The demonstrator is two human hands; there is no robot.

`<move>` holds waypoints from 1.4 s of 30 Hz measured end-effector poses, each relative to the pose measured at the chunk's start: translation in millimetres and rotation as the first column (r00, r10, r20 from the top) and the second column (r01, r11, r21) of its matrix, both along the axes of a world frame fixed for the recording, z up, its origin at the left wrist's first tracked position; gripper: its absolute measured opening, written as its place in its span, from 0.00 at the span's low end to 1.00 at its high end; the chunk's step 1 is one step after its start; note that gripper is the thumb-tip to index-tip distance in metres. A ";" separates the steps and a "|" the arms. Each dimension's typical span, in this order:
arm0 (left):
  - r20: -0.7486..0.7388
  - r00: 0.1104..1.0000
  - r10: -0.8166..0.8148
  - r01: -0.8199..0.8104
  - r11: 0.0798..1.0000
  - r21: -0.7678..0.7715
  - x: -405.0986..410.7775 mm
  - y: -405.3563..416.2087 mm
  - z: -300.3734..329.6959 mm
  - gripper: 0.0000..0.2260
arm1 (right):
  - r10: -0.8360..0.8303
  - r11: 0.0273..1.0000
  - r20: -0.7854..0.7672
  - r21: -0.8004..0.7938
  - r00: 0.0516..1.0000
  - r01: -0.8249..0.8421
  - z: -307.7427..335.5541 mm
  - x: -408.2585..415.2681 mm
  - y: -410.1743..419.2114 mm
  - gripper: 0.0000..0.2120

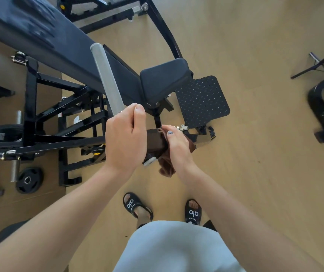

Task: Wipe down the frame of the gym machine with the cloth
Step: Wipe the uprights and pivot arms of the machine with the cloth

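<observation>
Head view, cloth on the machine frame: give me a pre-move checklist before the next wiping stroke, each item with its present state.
1. Brown cloth gripped by the right hand: ok.
2. Cloth touching the frame bar: ok.
3. Left hand gripping the silver handle to steady it: ok.
4. Bar beyond the cloth clear: not ok, a strap and buckle lie there.
5. Feet in sandals away from the machine base: ok.
6. Cloth damp enough: cannot tell.

I note both forearms bare, reaching forward and converging at centre. My left hand (126, 138) is curled in a fist-like grip, thumb uppermost. My right hand (178, 146), just beside it, has fingers wrapped downward, thumb lying across the top.
</observation>
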State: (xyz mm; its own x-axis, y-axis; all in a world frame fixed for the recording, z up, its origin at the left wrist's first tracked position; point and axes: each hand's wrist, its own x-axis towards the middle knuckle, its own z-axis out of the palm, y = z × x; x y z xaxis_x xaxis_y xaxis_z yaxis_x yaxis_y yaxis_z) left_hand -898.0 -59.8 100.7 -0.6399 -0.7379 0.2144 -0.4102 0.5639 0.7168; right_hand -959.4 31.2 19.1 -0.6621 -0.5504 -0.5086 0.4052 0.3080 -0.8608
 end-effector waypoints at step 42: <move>0.226 0.969 -0.098 0.122 0.988 -0.092 0.2 -1.8 -0.1 0.20 | 0.002 0.994 0.052 0.107 0.999 -0.008 -88.0 -52.0 2.9 0.14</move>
